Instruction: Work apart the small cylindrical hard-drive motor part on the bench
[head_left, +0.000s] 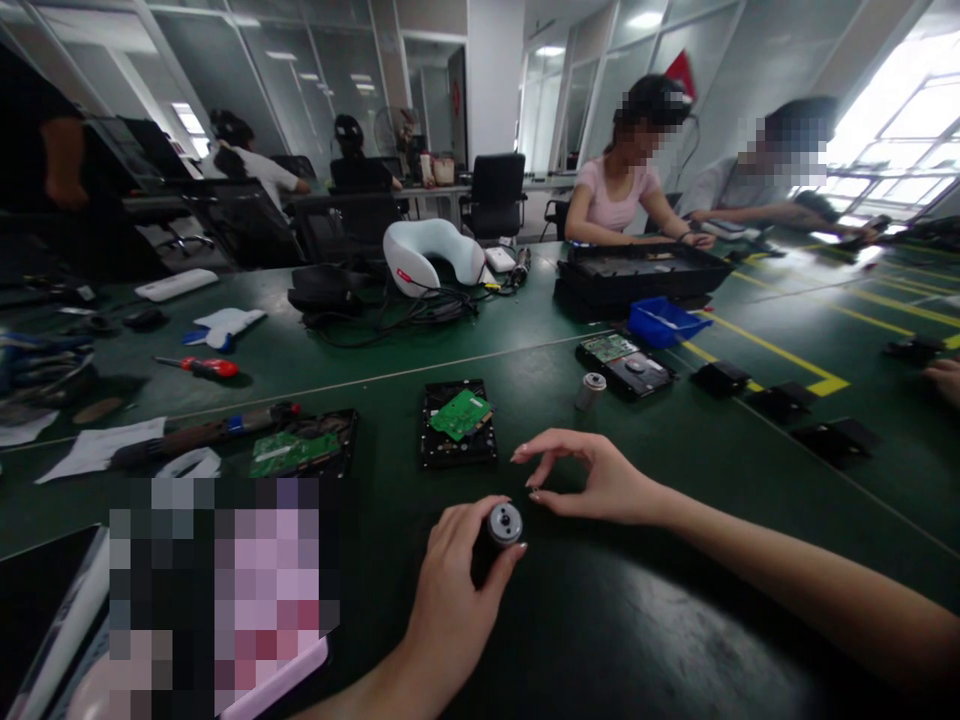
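your l hand point(461, 580) is wrapped round a metal cyl. point(505, 523), its end w/ dark holes facing up, toward the near edge of the surface point(652, 610); can't tell if its base rests there. your r hand point(585, 478) hangs just beside, index lifted, thumb and another fingertip close together; can't tell if smth tiny is pinched btwn them. step in hand is prob. fine work at that end face: l steadies, r does the detail. the next move calls for a firm l grip and a small, exact r pinch.

containers: blue bin point(652, 328), toward the far edge, right of centre, contents n/a from here. just behind it, a black case point(622, 290) by a co-worker point(619, 195); what's in it is unclear. a 2nd cyl. point(591, 393) stands upright beyond your r hand.
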